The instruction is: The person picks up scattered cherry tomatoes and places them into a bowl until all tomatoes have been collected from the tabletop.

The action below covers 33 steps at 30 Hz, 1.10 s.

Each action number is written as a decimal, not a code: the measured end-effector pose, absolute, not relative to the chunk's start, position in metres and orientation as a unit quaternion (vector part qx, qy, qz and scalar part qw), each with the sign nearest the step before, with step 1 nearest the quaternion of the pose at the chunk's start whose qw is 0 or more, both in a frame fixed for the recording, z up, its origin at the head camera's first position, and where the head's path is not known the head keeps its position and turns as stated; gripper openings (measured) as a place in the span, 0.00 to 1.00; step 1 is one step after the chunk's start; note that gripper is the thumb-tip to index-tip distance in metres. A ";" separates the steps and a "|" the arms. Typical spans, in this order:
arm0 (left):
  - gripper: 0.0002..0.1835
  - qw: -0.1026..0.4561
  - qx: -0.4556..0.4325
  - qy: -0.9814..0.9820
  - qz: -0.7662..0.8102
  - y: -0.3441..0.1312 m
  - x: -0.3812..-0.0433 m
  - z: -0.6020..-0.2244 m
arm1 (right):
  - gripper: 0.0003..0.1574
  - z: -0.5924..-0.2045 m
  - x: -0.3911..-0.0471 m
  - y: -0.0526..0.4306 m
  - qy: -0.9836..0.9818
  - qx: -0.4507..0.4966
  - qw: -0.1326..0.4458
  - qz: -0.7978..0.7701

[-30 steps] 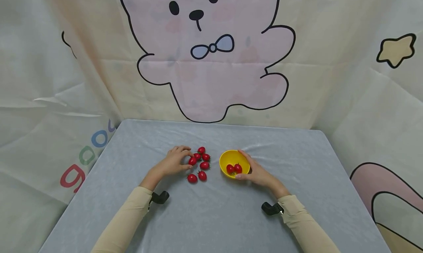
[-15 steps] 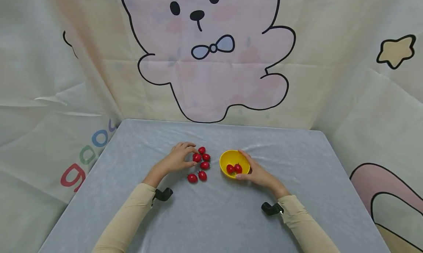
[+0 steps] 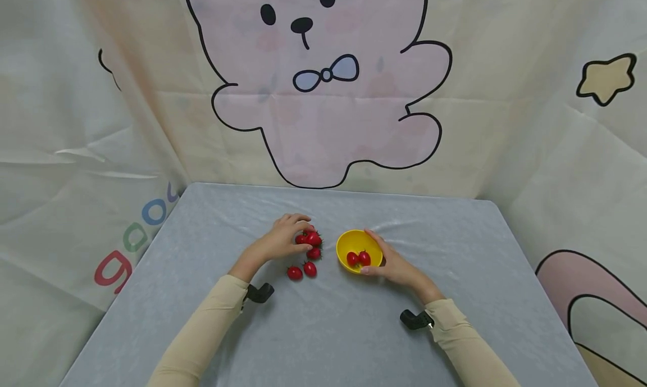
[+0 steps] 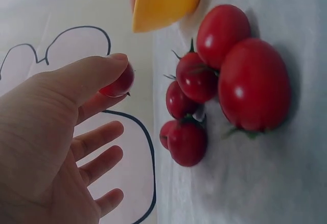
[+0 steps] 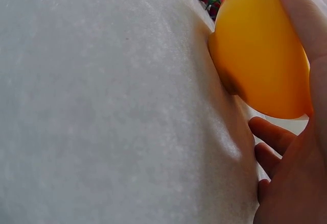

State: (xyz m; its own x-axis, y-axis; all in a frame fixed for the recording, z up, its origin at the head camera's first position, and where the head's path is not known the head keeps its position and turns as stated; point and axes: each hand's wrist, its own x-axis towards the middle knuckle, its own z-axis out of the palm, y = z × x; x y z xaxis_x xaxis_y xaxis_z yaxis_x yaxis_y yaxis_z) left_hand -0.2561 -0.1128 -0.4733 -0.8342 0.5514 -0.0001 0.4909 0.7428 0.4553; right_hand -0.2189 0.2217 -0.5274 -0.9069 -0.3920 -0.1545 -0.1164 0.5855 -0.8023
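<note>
My left hand (image 3: 284,237) pinches a red cherry tomato (image 4: 121,82) between thumb and index finger, its other fingers spread loosely. The held tomato is raised above the table, over several loose cherry tomatoes (image 4: 254,85) with green stems. In the head view those lie in a loose column, two of them (image 3: 302,271) nearer the front. To their right stands a small yellow bowl (image 3: 354,240) with two cherry tomatoes (image 3: 358,258) inside. My right hand (image 3: 396,266) grips the bowl's right side, thumb at the near rim and fingers round the far side.
A grey cloth covers the table (image 3: 323,331). Printed fabric (image 3: 323,134) hangs behind and at both sides, its lower edge meeting the table's back edge. Black cameras (image 3: 260,293) are strapped at both wrists.
My left hand has lifted one tomato from the left of the group and carried it right, toward the bowl. The right hand and bowl have stayed in place.
</note>
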 end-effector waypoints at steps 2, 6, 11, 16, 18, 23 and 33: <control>0.22 0.068 0.284 0.931 0.221 -0.109 -0.257 -0.473 | 0.65 -0.528 -0.218 0.222 0.876 -0.147 0.159 -0.432; 0.22 0.066 0.289 0.930 0.217 -0.101 -0.258 -0.469 | 0.65 -0.527 -0.218 0.221 0.874 -0.150 0.158 -0.434; 0.21 0.063 0.297 0.925 0.227 -0.091 -0.259 -0.465 | 0.65 -0.527 -0.218 0.222 0.875 -0.149 0.159 -0.433; 0.21 0.064 0.310 0.921 0.228 -0.082 -0.261 -0.463 | 0.65 -0.527 -0.219 0.223 0.876 -0.143 0.160 -0.433; 0.21 0.065 0.315 0.919 0.227 -0.079 -0.262 -0.463 | 0.65 -0.527 -0.219 0.222 0.875 -0.140 0.161 -0.434; 0.20 0.063 0.325 0.918 0.219 -0.072 -0.264 -0.465 | 0.65 -0.525 -0.219 0.221 0.876 -0.146 0.159 -0.432; 0.21 0.064 0.332 0.917 0.210 -0.062 -0.264 -0.467 | 0.65 -0.526 -0.218 0.220 0.877 -0.129 0.174 -0.429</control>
State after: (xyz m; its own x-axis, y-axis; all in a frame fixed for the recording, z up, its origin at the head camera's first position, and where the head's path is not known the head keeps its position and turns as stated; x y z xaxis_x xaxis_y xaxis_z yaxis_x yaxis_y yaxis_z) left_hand -0.2636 -0.0622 -0.4670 -0.7713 0.6360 0.0222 0.5822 0.6911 0.4282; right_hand -0.2185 0.2203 -0.5260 -0.9060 -0.3753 -0.1956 -0.0757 0.5985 -0.7975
